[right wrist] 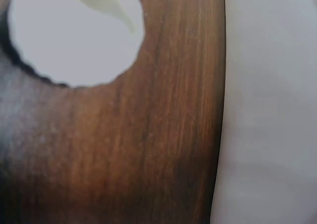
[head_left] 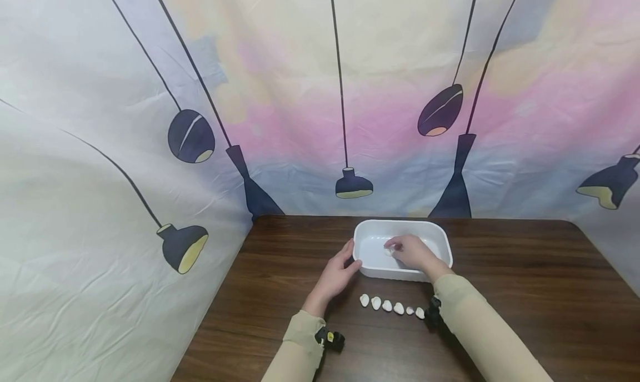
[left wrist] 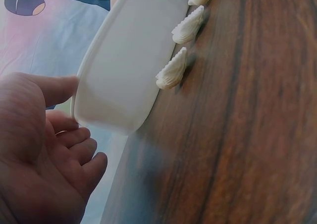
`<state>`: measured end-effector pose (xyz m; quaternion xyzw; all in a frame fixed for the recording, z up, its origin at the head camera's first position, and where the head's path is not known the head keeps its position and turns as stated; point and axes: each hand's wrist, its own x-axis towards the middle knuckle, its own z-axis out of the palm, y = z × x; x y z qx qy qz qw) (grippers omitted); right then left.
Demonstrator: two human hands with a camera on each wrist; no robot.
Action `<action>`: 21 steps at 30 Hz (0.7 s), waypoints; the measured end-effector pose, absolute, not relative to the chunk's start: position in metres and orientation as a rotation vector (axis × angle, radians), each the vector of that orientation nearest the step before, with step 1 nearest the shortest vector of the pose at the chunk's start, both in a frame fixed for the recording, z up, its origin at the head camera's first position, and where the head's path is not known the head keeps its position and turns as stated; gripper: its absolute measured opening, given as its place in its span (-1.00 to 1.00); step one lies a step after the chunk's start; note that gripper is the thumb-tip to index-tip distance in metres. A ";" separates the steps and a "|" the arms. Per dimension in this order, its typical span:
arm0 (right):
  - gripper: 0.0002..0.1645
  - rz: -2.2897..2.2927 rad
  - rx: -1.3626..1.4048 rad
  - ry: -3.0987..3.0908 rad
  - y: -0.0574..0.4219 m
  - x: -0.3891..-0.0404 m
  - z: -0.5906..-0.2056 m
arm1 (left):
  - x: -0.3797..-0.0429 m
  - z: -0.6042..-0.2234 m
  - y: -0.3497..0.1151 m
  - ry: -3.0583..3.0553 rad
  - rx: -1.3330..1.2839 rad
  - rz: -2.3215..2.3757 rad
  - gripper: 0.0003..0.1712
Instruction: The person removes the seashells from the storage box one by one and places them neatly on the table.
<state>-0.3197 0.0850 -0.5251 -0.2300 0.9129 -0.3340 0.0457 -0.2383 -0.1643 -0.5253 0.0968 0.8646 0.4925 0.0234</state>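
- white dish, rectangular with rounded corners, sits towards the back of the brown wood-grain bench
- right hand is reaching inside it, fingers close together and pinching a small white shell. can't tell if that shell touches the bottom
- left hand is at the dish's left end, thumb and forefinger spread a bit and touching the rim. the left wrist view has its other fingers loosely bent, with nothing in them
- six shells lie in a slightly slanted row on the bench, in front of the dish and apart from it: the leftmost shell is white, the fifth one is smaller and greyer, and the last one is right by the black wrist camera on the right arm
- right wrist view is mostly one blurry white shell with a wavy edge over wood, hand not visible there
- sleeves are beige, and a second camera is on the left wrist
- backdrop is pastel cloth with dark pendant lamps printed on it
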 end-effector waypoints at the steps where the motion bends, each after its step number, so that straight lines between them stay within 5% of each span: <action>1: -0.66 -1.015 -0.713 2.787 0.085 -0.319 -0.525 | -0.238 -0.525 -0.164 2.676 0.300 1.527 -0.27; 21: -0.65 -0.974 -0.686 2.807 0.082 -0.321 -0.526 | -0.236 -0.523 -0.164 2.687 0.317 1.530 -0.28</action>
